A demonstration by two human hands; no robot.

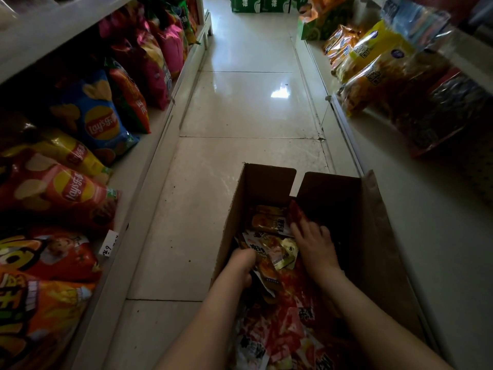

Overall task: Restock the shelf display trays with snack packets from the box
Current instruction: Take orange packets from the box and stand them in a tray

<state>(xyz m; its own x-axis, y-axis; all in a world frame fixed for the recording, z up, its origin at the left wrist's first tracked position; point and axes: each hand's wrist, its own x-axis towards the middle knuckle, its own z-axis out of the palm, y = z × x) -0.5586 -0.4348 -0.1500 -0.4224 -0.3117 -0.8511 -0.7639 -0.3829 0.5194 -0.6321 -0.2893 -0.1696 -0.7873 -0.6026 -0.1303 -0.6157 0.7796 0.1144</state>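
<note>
An open cardboard box (pixel 373 236) stands on the aisle floor in front of me, holding several small red, orange and yellow snack packets (pixel 269 222). Both my hands are inside it. My left hand (pixel 241 263) is curled round a bunch of orange packets (pixel 268 271) near the box's left wall. My right hand (pixel 316 243) lies over the packets at the middle, its fingers spread on a red packet (pixel 297 213); whether it grips that packet is hidden.
Chip bags (pixel 98 121) fill the low shelf on the left, with a price tag (pixel 108 247) at its edge. Bagged snacks (pixel 386 73) lie on the right shelf. Pale floor tiles (pixel 248 102) run ahead to green cartons (pixel 258 4).
</note>
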